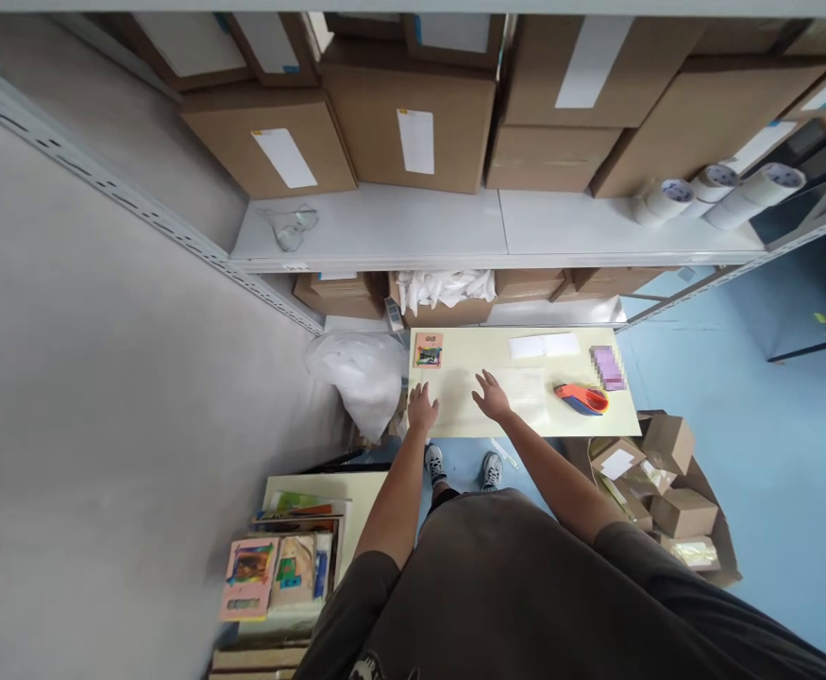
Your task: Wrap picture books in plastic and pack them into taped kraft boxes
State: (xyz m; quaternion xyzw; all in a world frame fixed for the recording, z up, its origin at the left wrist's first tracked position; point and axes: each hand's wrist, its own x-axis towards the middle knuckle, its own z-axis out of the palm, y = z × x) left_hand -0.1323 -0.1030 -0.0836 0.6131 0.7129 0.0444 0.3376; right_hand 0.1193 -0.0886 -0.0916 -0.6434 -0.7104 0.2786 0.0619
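Note:
My left hand point(422, 410) is over the left edge of the cream tabletop point(455, 340), fingers apart and holding nothing. My right hand point(490, 397), also open and bare, is at a pale, translucent sheet point(527, 395) on the tabletop; whether it touches the sheet I cannot tell. A small pink picture book or card point(428, 350) lies near the back left corner. White paper point(544, 346) rests along the back edge. To the right are an orange and blue tape dispenser point(582, 399) and a blurred-out purple item point(608, 368).
Cardboard boxes point(413, 123) fill the shelf ahead, with rolls of tape point(667, 200) at its right. A white plastic bag point(362, 378) bulges beside the table's left. A large carton of small boxes point(724, 557) stands right. Books point(249, 576) are stacked on a surface behind left.

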